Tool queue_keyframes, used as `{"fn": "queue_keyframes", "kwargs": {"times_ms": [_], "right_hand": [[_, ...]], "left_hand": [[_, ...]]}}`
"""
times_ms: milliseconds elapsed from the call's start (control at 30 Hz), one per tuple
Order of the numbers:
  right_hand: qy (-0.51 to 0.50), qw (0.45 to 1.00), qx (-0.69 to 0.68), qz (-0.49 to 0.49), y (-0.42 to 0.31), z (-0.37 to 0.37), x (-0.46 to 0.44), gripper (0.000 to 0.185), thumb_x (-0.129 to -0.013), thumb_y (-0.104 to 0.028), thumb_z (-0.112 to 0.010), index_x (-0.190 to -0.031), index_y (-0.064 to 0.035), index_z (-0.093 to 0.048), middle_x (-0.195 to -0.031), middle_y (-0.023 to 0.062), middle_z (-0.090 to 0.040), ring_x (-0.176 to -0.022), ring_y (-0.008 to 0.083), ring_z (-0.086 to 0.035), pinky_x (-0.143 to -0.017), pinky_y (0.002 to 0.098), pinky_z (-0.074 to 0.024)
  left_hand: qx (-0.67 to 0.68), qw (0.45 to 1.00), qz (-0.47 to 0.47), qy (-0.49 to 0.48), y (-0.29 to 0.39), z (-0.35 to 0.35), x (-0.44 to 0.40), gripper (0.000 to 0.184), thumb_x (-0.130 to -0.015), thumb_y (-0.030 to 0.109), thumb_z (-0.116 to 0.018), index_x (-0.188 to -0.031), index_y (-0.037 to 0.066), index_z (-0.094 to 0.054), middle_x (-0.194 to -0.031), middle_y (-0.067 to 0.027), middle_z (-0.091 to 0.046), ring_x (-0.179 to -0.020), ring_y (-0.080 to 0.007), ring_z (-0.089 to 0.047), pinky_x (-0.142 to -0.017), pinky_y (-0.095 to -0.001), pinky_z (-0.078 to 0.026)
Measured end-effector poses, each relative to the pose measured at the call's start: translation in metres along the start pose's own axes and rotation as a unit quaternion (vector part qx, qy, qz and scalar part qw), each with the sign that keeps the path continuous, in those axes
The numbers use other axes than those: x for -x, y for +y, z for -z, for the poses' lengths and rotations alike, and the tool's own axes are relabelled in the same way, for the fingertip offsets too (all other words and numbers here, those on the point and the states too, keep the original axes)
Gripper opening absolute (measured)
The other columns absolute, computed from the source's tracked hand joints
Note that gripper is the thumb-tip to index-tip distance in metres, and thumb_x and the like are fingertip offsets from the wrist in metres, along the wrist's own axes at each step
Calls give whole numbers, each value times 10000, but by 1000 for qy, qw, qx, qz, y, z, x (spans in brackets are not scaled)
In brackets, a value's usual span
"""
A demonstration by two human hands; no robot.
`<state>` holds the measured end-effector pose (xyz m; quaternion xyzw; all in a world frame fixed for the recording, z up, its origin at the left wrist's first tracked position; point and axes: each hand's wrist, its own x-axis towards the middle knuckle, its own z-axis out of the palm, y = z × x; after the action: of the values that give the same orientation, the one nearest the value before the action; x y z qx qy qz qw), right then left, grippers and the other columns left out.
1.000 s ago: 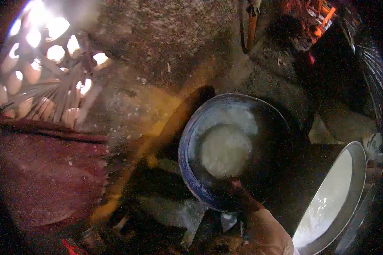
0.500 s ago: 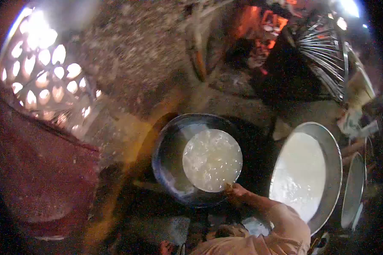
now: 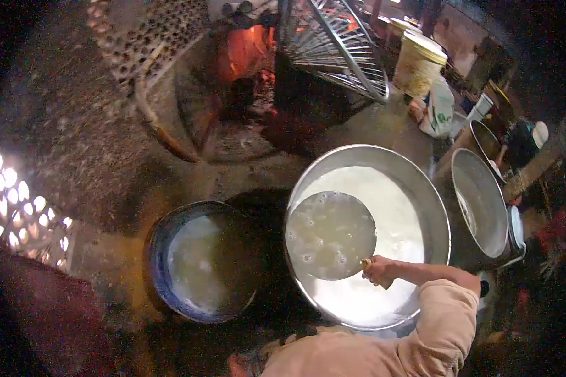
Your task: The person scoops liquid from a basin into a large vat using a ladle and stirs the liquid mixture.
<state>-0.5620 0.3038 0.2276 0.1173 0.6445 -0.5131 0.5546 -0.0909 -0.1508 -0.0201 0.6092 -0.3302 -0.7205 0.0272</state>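
My right hand is closed around the edge or short handle of a round pan, which holds cloudy, bubbly liquid. The pan is over the left part of a wide metal basin of white, milky liquid. To the left stands a dark, blue-rimmed tub with more cloudy liquid inside. At the bottom edge, a small dim patch could be my left hand; its fingers cannot be made out.
A fire glows at the back beside a metal rack. Another metal basin leans at the right. Beyond it are a white bucket and a plastic bag. A perforated screen lets in light at left.
My right hand has carried the round pan rightward, from over the blue-rimmed tub to over the basin of white liquid. The view has also shifted to the right.
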Motion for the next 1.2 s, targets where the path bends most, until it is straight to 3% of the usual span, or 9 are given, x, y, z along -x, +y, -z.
{"fn": "queue_keyframes", "kwargs": {"times_ms": [200,267,333,433,533,733,1067,1133,1200], "right_hand": [[31,977,-207,46,125,75,-58,198,-818,-206,-616,-793,-24,-541,-636,68,-540,-506,181,-551,-435,339,-477],[124,978,-156,65,143,80,-61,199,-809,-198,-625,-786,-14,-553,-623,80,-537,-516,188,-569,-428,333,-484],[119,969,-209,52,172,94,-83,135,-769,-85,-605,-832,-14,-509,-645,78,-515,-496,178,-542,-404,328,-482],[143,948,-275,77,191,87,-87,131,-737,-5,-557,-820,-50,-466,-637,64,-492,-483,178,-511,-402,326,-460],[142,955,-251,68,213,89,-100,131,-735,31,-544,-812,-48,-474,-604,47,-481,-456,172,-502,-379,314,-447],[194,940,-278,44,236,80,-111,127,-727,46,-566,-760,-40,-480,-612,58,-503,-437,159,-501,-377,305,-447],[249,948,-197,31,268,102,-73,48,-723,-16,-592,-696,-13,-552,-565,50,-530,-459,142,-526,-382,295,-440],[329,939,-22,96,333,134,-96,87,-733,-72,-596,-662,-40,-557,-557,30,-526,-456,136,-523,-391,305,-406],[327,936,-121,49,317,147,-61,66,-736,-71,-587,-689,-38,-555,-561,19,-518,-436,140,-502,-380,310,-396]], "left_hand": [[-19,999,3,-33,23,-20,14,159,-903,287,-515,-997,159,-499,-900,-37,-544,-774,-213,-526,-649,-388,-428],[-45,999,2,-11,33,-29,24,153,-904,286,-512,-990,160,-498,-897,-35,-542,-774,-212,-522,-651,-387,-425],[-192,973,-40,122,38,-47,27,336,-884,346,-545,-1163,163,-496,-920,-54,-622,-719,-229,-620,-585,-382,-481],[-152,980,-99,81,58,-53,51,304,-884,348,-537,-1085,121,-526,-840,-57,-623,-683,-227,-610,-563,-382,-470],[-141,989,20,50,97,-64,51,284,-900,362,-521,-1045,118,-534,-771,-55,-602,-630,-209,-595,-501,-341,-453],[-227,965,-131,-3,116,-90,83,232,-903,319,-528,-1038,130,-535,-746,-37,-582,-569,-169,-569,-420,-272,-410],[-315,941,-92,80,131,-123,91,262,-879,240,-539,-1119,137,-533,-902,-55,-625,-618,-164,-600,-493,-294,-449],[-329,937,-78,87,132,-140,90,285,-870,244,-555,-1128,125,-533,-929,-55,-628,-636,-169,-612,-506,-290,-457],[-334,935,-87,83,131,-156,90,282,-864,233,-568,-1116,108,-540,-929,-63,-629,-646,-176,-620,-491,-281,-463]]}}
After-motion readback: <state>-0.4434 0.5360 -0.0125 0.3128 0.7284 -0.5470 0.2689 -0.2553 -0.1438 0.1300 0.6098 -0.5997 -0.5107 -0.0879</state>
